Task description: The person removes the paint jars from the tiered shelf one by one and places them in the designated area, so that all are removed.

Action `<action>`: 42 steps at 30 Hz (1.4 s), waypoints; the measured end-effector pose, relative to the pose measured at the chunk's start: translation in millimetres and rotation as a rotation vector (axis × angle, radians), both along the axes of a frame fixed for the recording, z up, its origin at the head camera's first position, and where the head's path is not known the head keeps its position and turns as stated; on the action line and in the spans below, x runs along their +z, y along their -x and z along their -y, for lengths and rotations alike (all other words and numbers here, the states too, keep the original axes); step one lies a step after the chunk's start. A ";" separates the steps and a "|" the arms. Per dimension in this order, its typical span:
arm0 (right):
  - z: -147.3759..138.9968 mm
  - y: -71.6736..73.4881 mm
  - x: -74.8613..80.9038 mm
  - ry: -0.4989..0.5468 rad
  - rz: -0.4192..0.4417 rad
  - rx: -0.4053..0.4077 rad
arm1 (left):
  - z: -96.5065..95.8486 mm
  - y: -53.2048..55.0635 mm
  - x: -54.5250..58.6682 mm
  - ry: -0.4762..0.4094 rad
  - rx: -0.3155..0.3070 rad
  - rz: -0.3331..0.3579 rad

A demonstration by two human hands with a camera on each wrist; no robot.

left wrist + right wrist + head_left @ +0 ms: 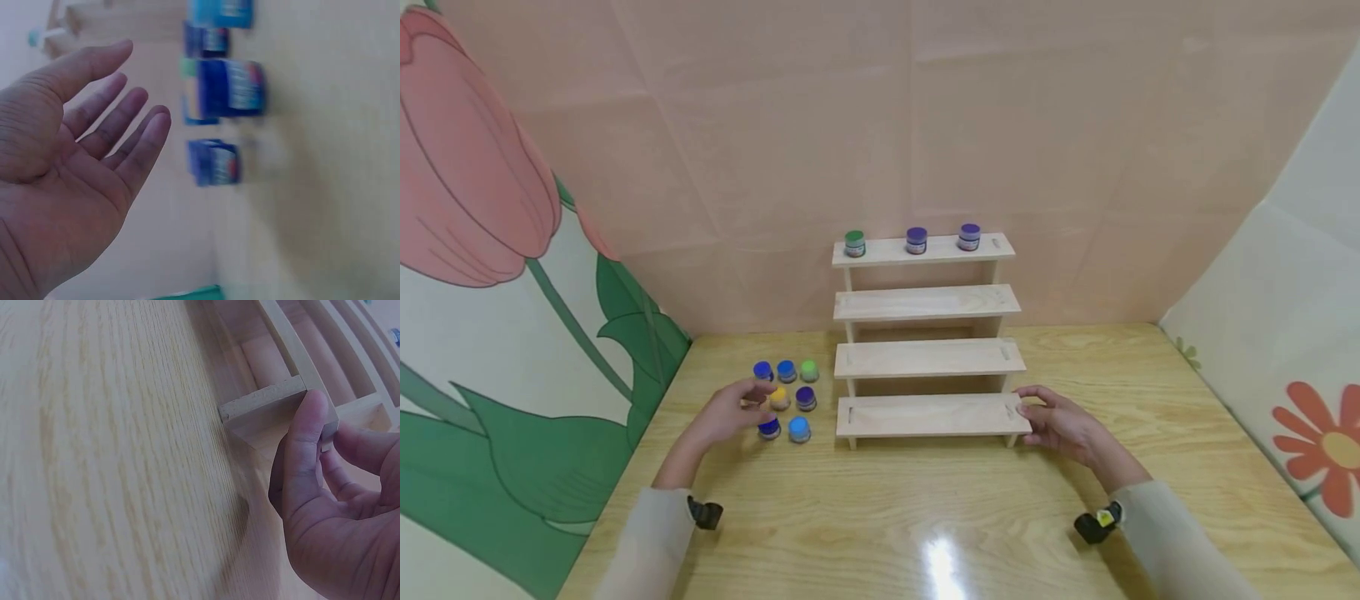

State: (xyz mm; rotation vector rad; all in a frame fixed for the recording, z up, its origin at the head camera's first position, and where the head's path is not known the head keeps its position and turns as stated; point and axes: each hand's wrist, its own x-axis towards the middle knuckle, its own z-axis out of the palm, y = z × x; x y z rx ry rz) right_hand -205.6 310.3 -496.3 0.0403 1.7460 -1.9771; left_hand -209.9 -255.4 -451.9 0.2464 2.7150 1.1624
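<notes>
My left hand (728, 413) hovers by a group of small paint jars, fingers spread and nothing between them. Closest to it are a dark blue-lidded jar (768, 428) and a yellow-lidded jar (780, 399). In the left wrist view the fingers stay apart from the dark blue jar (231, 87). A light wooden stepped rack (925, 415) stands mid-table. Its lowest board's right end is pinched by my right hand (1063, 429), thumb and fingers around the corner (328, 428) in the right wrist view.
On the rack's top board sit a green-lidded jar (855, 244) and two purple-lidded jars, one in the middle (916, 241) and one at right (969, 237). Light blue (799, 429), purple (806, 398) and green-lidded (808, 371) jars stand left of the rack. A pink backdrop (760, 208) hangs behind.
</notes>
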 end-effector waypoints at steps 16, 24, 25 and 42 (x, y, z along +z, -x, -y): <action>0.8 -2.0 2.5 -0.001 -0.007 0.003 | -53.8 42.9 79.6 -0.118 -0.060 -0.242; 0.5 -1.8 2.6 0.004 -0.001 0.010 | -79.7 67.4 102.9 -0.181 -0.033 -0.275; 0.6 -1.9 2.8 0.005 -0.001 0.008 | -82.6 70.0 105.5 -0.190 -0.035 -0.278; 0.6 -2.3 3.4 0.005 0.001 0.005 | -119.1 110.8 131.0 -0.308 0.012 -0.343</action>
